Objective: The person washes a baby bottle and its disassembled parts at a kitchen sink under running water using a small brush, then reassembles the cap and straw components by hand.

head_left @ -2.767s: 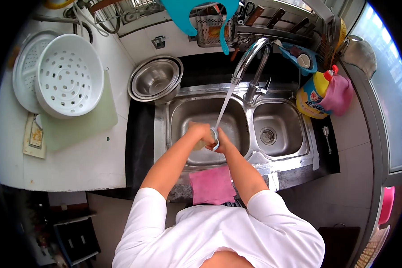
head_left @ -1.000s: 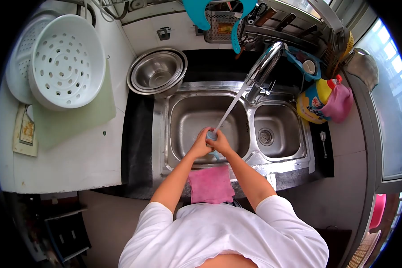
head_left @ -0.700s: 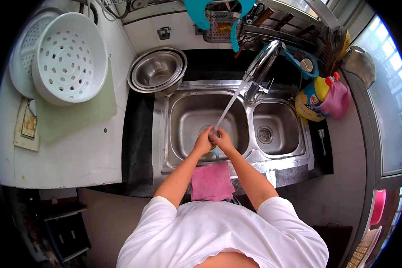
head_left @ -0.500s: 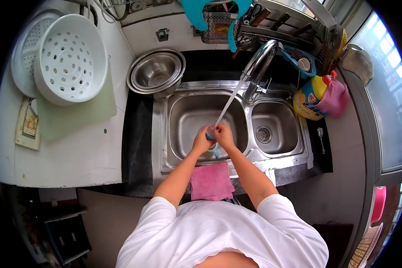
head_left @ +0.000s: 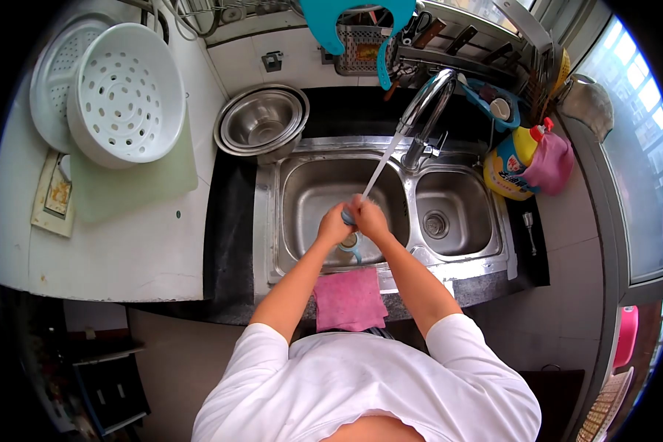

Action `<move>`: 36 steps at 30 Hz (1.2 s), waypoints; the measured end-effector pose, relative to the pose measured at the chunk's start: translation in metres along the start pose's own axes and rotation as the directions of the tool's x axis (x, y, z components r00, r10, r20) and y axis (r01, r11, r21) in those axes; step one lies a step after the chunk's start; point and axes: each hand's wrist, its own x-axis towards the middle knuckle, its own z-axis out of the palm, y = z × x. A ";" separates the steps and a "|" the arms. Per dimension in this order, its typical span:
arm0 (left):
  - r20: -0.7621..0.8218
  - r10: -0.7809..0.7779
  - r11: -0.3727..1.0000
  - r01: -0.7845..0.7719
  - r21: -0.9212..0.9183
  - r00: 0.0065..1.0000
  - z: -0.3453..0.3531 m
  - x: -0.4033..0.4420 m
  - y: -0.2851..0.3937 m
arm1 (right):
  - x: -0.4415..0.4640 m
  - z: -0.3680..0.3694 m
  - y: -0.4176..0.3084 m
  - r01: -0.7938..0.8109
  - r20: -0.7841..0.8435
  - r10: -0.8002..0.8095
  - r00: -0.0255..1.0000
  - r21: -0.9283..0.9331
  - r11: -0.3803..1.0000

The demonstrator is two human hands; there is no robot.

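Head view: left hand [head_left: 334, 225] and right hand [head_left: 372, 219] grip small blue piece [head_left: 348, 217] by stream [head_left: 379, 171]; slow turning should rinse all sides.

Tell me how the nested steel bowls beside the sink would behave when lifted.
The nested steel bowls look like metal with thin rims, so they are probably stiff and fairly light for their size. One sits inside another, so the inner one may shift if the stack tilts. Their smooth, shiny surface could be slippery.

Left hand [head_left: 335, 225] and right hand [head_left: 368, 217] around small blue-grey object [head_left: 348, 216], water stream [head_left: 381, 166] above, steel sink [head_left: 309, 191] below
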 end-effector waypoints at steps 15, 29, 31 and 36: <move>-0.095 0.118 0.993 -0.117 0.018 0.988 0.008 -0.002 0.005 | 0.002 -0.005 -0.008 -0.029 -0.025 0.026 0.999 -0.105 0.994; -0.109 0.234 0.970 -0.225 0.090 0.966 0.009 -0.004 0.006 | 0.007 -0.010 -0.009 -0.076 -0.054 0.068 0.996 -0.171 0.982; 0.020 0.037 0.998 -0.036 -0.052 0.999 0.005 -0.002 0.006 | 0.014 -0.013 0.000 -0.112 -0.058 0.103 0.993 -0.190 0.975; 0.090 -0.349 0.672 0.316 -0.670 0.933 0.001 0.019 -0.020 | 0.007 -0.010 0.009 -0.250 0.043 0.251 0.967 0.348 0.904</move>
